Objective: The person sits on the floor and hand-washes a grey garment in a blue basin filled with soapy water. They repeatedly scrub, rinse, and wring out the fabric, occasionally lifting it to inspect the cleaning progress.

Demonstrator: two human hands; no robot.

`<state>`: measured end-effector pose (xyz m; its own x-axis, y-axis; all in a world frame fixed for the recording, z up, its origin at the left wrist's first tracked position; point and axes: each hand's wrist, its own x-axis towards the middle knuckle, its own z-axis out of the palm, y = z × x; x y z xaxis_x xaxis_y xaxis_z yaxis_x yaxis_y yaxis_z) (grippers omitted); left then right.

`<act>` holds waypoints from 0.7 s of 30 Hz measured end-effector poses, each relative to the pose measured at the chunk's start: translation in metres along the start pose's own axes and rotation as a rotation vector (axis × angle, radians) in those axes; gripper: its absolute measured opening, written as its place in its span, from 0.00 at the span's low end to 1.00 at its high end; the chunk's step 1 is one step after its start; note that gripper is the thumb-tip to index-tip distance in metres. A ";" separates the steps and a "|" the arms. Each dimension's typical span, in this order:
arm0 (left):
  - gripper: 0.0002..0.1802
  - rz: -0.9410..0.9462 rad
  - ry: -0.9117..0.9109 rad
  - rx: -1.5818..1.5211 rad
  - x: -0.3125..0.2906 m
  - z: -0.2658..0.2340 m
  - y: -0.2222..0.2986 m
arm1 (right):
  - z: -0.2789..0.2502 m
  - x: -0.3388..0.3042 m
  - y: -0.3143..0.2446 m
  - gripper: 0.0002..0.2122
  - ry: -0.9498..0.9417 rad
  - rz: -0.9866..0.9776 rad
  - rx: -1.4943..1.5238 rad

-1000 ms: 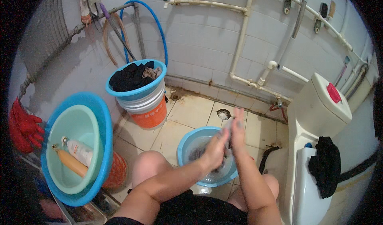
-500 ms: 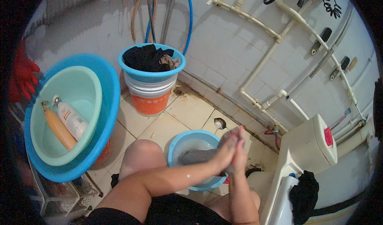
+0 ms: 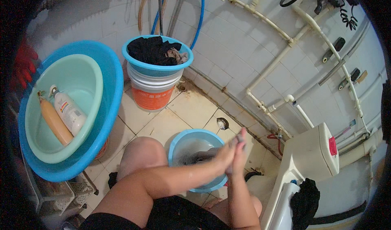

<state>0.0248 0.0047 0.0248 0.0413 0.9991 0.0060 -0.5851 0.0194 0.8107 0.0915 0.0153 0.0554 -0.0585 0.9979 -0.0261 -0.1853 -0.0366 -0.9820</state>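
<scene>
Both my hands are pressed palm to palm over the right side of a light blue basin (image 3: 174,145) on the floor. My left hand (image 3: 226,156) reaches across from the left, and my right hand (image 3: 238,158) comes up from below, its fingers pointing away from me. Between them a grey wet cloth (image 3: 205,154) is gripped; its slack trails down into the cloudy water. Most of the part inside my hands is hidden, with only grey bits by the fingers. What kind of garment it is cannot be made out.
Dark clothes (image 3: 151,50) fill a blue basin atop a white and orange bucket (image 3: 151,97). At left, a pale green basin (image 3: 97,77) holding two bottles rests in a larger blue tub (image 3: 116,91). A toilet (image 3: 309,152) with black cloth (image 3: 305,203) stands right; a drain hole (image 3: 222,123) lies ahead.
My hands stay together and have shifted slightly against each other. The grey cloth stretched toward them now sags lower and looks darker in the basin. The whole view has tilted a little.
</scene>
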 end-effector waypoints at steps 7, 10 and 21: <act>0.32 -0.069 0.086 0.021 -0.001 0.005 0.024 | 0.018 -0.029 0.006 0.27 -0.071 0.007 0.077; 0.32 -0.114 0.003 0.027 -0.015 0.007 0.019 | -0.010 -0.003 0.024 0.25 -0.061 -0.062 -0.009; 0.18 -0.239 0.123 -0.481 -0.012 -0.001 0.005 | -0.027 0.007 0.017 0.21 -0.104 0.370 0.467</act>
<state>0.0201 -0.0070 0.0281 0.1410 0.9612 -0.2372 -0.8765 0.2326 0.4215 0.1148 0.0235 0.0332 -0.2922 0.9050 -0.3091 -0.5441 -0.4231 -0.7245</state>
